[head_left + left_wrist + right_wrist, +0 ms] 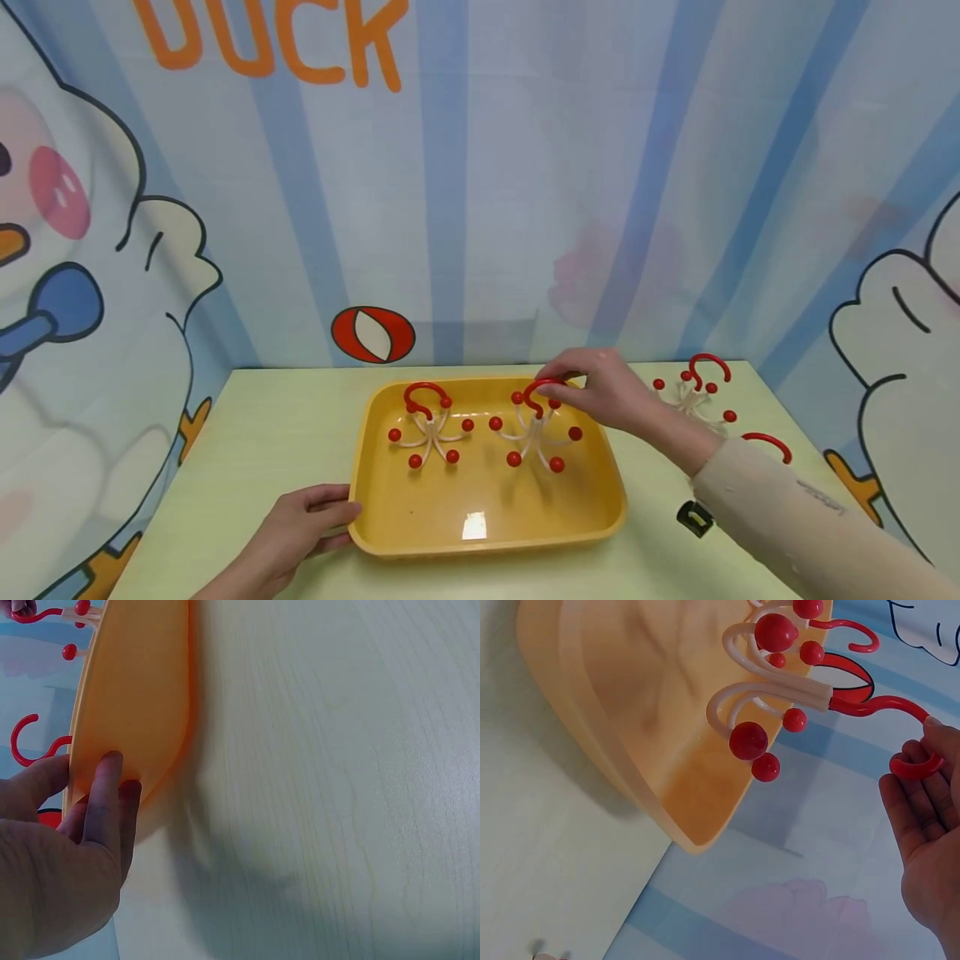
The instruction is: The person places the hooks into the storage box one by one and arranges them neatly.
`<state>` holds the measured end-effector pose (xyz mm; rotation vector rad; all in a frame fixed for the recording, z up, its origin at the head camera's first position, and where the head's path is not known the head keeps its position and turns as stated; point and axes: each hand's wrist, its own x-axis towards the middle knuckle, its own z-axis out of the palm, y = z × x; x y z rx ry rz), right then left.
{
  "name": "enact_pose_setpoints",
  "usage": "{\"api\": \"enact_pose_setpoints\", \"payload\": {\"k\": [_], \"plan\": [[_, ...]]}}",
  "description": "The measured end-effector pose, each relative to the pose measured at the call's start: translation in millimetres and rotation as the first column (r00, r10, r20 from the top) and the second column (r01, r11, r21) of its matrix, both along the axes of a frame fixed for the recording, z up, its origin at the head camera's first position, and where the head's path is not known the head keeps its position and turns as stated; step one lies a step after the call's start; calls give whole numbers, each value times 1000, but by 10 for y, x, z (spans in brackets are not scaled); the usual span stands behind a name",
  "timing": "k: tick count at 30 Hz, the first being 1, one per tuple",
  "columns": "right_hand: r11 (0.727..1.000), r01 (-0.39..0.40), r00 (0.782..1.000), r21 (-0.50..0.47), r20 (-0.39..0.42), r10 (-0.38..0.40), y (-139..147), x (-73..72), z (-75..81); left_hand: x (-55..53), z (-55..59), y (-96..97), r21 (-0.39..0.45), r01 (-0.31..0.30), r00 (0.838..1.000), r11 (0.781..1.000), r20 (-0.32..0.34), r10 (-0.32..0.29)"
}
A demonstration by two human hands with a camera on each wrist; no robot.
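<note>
My right hand pinches the red hook of a multi-arm hanger between thumb and fingers. Its white curved arms, tipped with red balls, hang over the right half of a yellow tray. A matching hanger stands in the left half, hook upward. At the tray's left side, my left hand grips the rim, thumb on top. In the left wrist view, its fingers lie against the tray's outer wall. The right wrist view shows the red hook running up to the right thumb.
Right of the tray, another hanger lies on the pale table. A further red hook shows past the right sleeve, which hides what lies below it. A small black object sits near that forearm. A patterned curtain stands behind the table.
</note>
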<state>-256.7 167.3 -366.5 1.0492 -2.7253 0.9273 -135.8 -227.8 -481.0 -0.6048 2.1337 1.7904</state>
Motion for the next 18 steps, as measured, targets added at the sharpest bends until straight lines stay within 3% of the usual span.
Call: {"api": "enact_pose_setpoints", "payload": {"k": [18], "plan": [[1000, -8, 1000, 6, 18, 8, -128, -157, -221, 24, 40, 20, 19, -10, 1000, 1000, -23, 10]]}}
